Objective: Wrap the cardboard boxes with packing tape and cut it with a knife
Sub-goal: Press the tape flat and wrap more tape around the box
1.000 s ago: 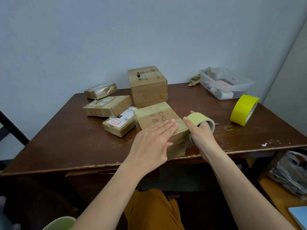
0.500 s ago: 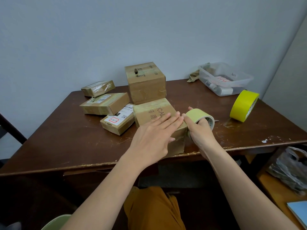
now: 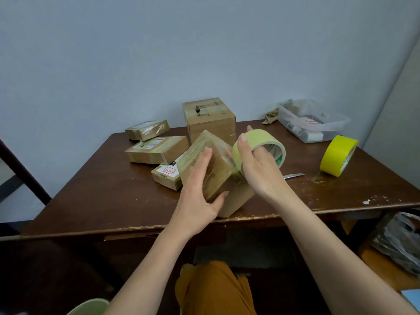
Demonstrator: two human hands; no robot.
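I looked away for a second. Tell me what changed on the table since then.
The box was flat under the left hand; now that hand grips it tipped up on an edge. The right hand raised the tape roll to its upper face. Other boxes, yellow roll and knife stayed put.

Bare table [image 3: 109, 196] lies open to the left front, an easy way in. Behind, three flat boxes [image 3: 156, 150] and the tall box [image 3: 210, 121] crowd the middle. To the right, a knife [image 3: 294, 176] and yellow roll [image 3: 338, 155] sit apart, a gap between them; the bin [image 3: 313, 121] blocks the far corner.
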